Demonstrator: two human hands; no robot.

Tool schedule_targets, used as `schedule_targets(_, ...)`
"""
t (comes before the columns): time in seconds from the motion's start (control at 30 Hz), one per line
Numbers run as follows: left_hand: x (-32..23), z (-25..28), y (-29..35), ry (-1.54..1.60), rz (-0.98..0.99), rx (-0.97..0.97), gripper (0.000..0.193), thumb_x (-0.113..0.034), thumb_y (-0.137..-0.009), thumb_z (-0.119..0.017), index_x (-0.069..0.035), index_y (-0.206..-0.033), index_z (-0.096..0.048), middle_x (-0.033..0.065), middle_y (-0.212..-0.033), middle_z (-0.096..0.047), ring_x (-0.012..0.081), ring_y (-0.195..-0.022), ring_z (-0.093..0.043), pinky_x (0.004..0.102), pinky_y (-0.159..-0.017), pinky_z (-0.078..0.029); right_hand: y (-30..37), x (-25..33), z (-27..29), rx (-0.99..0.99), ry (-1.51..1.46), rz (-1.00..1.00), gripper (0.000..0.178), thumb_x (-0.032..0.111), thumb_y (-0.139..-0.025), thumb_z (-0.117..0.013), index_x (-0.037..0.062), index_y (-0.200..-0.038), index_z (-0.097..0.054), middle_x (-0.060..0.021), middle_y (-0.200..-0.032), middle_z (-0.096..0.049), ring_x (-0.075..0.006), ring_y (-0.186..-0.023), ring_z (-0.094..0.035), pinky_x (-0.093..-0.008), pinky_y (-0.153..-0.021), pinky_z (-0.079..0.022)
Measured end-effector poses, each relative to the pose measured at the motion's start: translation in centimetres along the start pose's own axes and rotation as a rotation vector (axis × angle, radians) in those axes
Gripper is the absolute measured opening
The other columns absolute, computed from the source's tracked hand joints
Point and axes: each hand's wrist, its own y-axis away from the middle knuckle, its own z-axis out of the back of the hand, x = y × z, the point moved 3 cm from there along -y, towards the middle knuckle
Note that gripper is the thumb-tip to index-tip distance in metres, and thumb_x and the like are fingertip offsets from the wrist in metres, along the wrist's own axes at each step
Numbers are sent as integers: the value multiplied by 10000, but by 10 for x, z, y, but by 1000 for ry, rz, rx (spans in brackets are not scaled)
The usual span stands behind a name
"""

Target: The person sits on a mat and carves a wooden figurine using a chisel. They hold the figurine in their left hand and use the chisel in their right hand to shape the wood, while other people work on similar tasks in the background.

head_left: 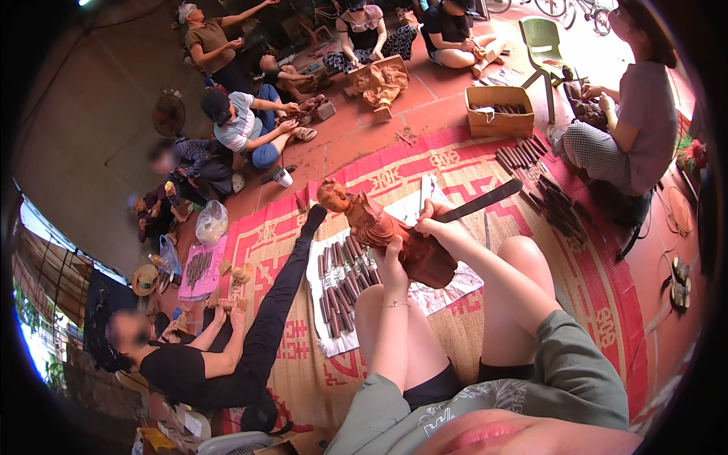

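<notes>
A reddish-brown carved wooden statue [373, 220] of a robed figure lies tilted over my knees, its head to the upper left and its broad base toward my right leg. My left hand [393, 263] is closed around its lower side. My right hand [437, 221] grips a long, flat, dark carving tool [485, 200] whose free end sticks out to the upper right. The tool's working end is hidden by my fingers, close against the statue's back. Just beyond my left knee, several dark-handled carving tools [341, 292] lie in rows on a white cloth [453, 302].
A red and tan woven mat [303, 364] covers the floor. More tools [557, 208] lie to the right, near a cardboard box [485, 125] and a green chair [540, 45]. A co-worker [182, 364] sits at left, one leg stretched toward the statue. Other people carve around the edges.
</notes>
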Motion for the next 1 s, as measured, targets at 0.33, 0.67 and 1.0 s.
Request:
schedule_targets(0.33,-8,-7,0,-2,-36,-12,612,-275,-770,-678,21,-1231,-404,70,-1151,-486,155,-1023,-479,286,-900,-379,0,-5,7,-81,-37,29,151,17,-709,-562,89,-673,-435,13,-669,-492,-52,-611,-446,-203,-566,-366)
schedule_targets(0.67,-7,-6,1,-16,50,5,628,-279,-774,-681,5,-1249,-384,63,-1157,-484,163,-1042,-483,293,-902,-389,-1,-3,5,-58,111,70,173,-9,-709,-550,86,-659,-414,9,-666,-474,-60,-595,-426,-207,-563,-362)
schedule_targets(1.0,1,-3,-4,14,11,-4,621,-250,-777,-673,2,-1260,-377,75,-1181,-472,171,-1054,-479,302,-921,-379,-1,3,1,-55,122,111,157,21,-732,-574,81,-688,-435,6,-671,-499,-66,-617,-454,-213,-574,-377)
